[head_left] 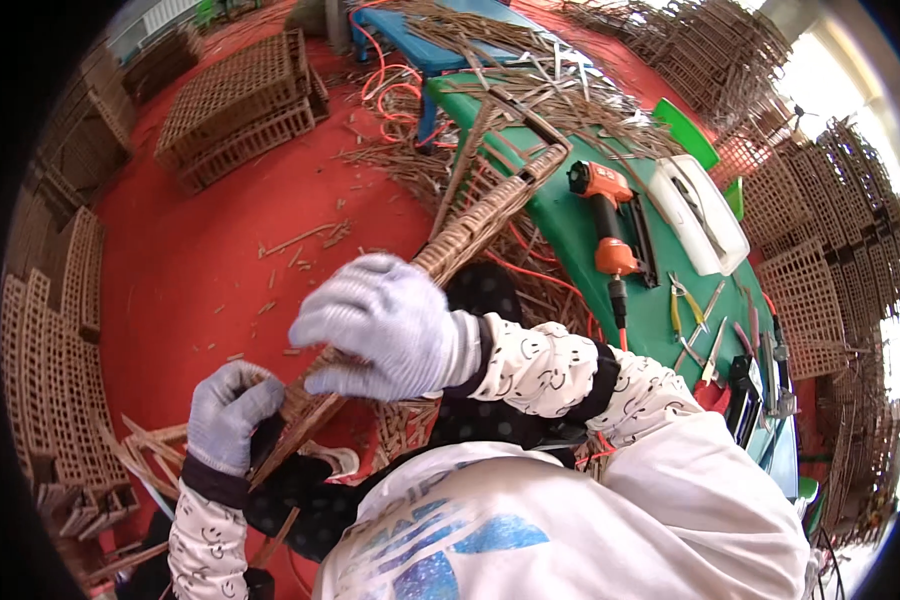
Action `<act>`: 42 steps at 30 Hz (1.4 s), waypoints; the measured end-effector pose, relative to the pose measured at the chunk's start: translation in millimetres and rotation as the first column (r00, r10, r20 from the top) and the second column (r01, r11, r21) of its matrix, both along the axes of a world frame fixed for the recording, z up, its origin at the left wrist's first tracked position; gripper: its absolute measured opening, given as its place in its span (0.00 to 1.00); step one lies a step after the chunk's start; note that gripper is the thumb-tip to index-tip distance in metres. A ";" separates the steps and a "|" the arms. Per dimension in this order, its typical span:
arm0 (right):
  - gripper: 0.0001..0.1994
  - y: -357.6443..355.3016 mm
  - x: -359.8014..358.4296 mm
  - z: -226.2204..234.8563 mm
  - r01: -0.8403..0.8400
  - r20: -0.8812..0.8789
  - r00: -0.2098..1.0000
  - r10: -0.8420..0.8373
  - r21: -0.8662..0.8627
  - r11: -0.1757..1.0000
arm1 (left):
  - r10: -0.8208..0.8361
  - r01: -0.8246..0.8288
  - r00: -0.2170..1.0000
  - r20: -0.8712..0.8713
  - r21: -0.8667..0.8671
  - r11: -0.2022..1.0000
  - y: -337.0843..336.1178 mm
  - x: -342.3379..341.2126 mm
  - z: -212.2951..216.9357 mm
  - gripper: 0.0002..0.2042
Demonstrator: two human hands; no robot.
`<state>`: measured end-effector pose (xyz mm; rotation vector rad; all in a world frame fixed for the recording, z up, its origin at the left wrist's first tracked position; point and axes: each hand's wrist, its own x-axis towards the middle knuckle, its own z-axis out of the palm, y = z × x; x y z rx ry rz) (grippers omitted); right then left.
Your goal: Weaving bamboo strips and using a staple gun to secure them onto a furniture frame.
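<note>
A long brown woven rattan frame (482, 222) slants from my lap up to the green table's edge, where its far end forms a bare bent corner. My right hand (380, 325), in a pale knitted glove, lies over the lower half of the frame with its fingers and thumb apart. Lower left, my left hand (228, 415), gloved the same way, is closed at the frame's near end, thumb bent against the fingers. What lies inside its grip is mostly hidden.
On the green table (560, 235) are an orange and black nail gun (610, 220) with a hose, a white tray (698, 215), yellow-handled pliers (686, 305) and loose rattan strips (570, 95). Woven panels (55, 380) stand at left; a woven crate (235, 110) rests on the red floor.
</note>
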<state>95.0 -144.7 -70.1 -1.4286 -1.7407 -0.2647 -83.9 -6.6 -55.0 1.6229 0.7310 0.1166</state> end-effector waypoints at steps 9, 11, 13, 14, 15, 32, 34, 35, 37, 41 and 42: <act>0.48 -179.3 242.1 -67.9 0.783 0.258 -0.006 -0.966 -0.600 -0.165 | -0.049 0.057 0.997 0.061 -0.122 0.991 17.4 -5.0 -13.1 0.06; 0.51 -191.4 258.8 -92.7 0.748 0.356 0.054 -0.933 -0.634 -0.198 | -0.056 0.058 0.998 0.020 -0.080 0.995 15.2 -6.3 -11.4 0.07; 0.53 -189.7 272.1 -107.4 0.723 0.359 0.106 -0.927 -0.667 -0.176 | -0.020 0.018 0.999 -0.025 -0.087 0.996 13.6 -5.2 -9.8 0.07; 0.54 -187.6 277.3 -112.9 0.737 0.373 0.097 -0.923 -0.650 -0.185 | -0.023 0.021 1.000 -0.020 -0.079 0.997 13.3 -4.8 -9.2 0.07; 0.54 -185.8 283.5 -115.3 0.696 0.403 0.103 -0.909 -0.682 -0.224 | -0.034 0.032 0.999 -0.014 -0.075 0.997 12.5 -4.0 -9.4 0.07; 0.19 -155.9 48.5 128.1 -0.051 -0.705 0.539 -0.461 -0.574 0.818 | -0.108 0.105 0.993 -0.052 -0.056 0.993 25.7 -2.2 -13.0 0.06; 0.21 -133.2 19.2 128.8 -0.120 -0.607 0.665 -0.435 -0.662 0.740 | -0.110 0.105 0.992 -0.060 -0.070 0.992 23.2 -4.4 -14.7 0.06; 0.22 -122.6 8.9 123.0 -0.142 -0.550 0.756 -0.354 -0.666 0.732 | -0.109 0.106 0.993 -0.049 -0.063 0.992 22.1 -5.6 -15.7 0.07; 0.22 -105.6 -7.9 109.3 -0.046 -0.375 0.836 -0.401 -0.776 0.629 | -0.108 0.107 0.994 -0.011 -0.072 0.992 20.2 -6.8 -18.4 0.07; 0.22 -89.7 -21.4 109.5 0.012 0.248 0.930 0.271 -0.758 0.652 | -0.121 0.121 0.991 -0.049 -0.001 0.993 18.9 -6.2 -22.7 0.07; 0.22 -88.1 -25.7 102.0 0.032 0.261 0.933 0.248 -0.748 0.663 | -0.129 0.131 0.990 -0.055 0.017 0.991 18.9 -6.1 -23.3 0.07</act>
